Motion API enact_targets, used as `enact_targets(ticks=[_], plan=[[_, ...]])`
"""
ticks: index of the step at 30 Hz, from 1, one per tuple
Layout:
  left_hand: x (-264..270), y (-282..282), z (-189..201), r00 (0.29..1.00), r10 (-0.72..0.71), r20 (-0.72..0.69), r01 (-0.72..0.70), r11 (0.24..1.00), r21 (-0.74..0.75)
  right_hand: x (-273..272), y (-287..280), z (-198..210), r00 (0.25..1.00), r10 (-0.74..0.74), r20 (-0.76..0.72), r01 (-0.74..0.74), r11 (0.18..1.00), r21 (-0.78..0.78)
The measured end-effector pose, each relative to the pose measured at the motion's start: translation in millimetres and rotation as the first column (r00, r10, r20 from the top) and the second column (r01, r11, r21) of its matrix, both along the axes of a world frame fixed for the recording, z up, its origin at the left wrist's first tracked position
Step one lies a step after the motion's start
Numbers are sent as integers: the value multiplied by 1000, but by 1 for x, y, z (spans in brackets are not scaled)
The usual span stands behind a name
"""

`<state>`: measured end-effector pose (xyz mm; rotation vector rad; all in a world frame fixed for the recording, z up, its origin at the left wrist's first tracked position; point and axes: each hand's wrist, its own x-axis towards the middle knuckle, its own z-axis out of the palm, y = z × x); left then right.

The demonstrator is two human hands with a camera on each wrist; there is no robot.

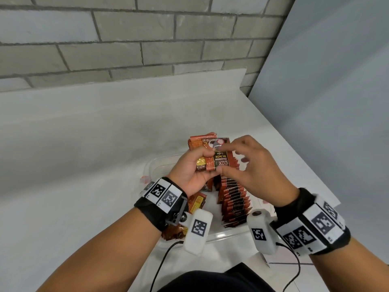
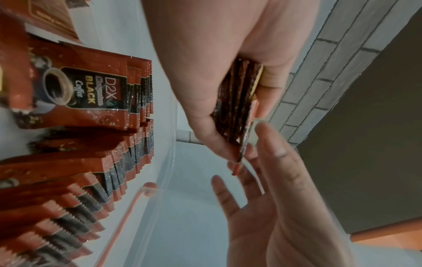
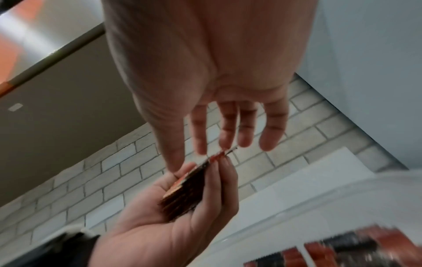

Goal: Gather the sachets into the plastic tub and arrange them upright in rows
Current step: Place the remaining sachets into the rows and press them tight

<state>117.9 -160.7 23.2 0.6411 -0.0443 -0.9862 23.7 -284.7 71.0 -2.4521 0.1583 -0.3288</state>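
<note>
The tub (image 1: 223, 236) has open floor left of the upright sachet row (image 1: 233, 199); loose sachets (image 1: 195, 204) crowd its left wall.

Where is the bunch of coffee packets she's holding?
In the head view the bunch of sachets is in the left hand, held up over the plastic tub, with the right hand touching it.
</note>
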Motion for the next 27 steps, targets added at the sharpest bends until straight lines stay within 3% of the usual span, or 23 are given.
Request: enact_targets(ticks=[3,6,8,13,17,18,20,22,25,27], plan=[[-1,0,3,999,25,23,-25,1000,4,1,0,4,952,-232,-197,268,947,176],[-3,-1,2,998,-1,62,0,1000,15,0,-2,7,913,-161,-374,317,858,405],[-4,-2,1,998,-4,59,2,1000,30,1,-5,12,923,-138,-360,315,808,497],[-3,-2,4,995,22,93,-26,999,33,7,-5,18,923,-193,-333,356,758,547],[-1,3,4,983,77,168,-79,997,9,9,-4,19,901,-107,-420,420,461,782],[0,5,6,980,85,181,-87,996,4,11,-4,20,907,-63,-416,401,431,808],[3,9,9,975,104,197,-108,994,13,14,-6,21,934,-49,-355,337,456,824],[9,14,11,971,146,190,-156,987,43,18,-9,23,953,-91,-290,292,537,791],[22,26,11,960,242,138,-257,961,101,24,-13,23,955,-89,-282,254,739,625],[29,32,8,950,282,134,-301,940,158,29,-15,20,940,-39,-339,174,908,380]])
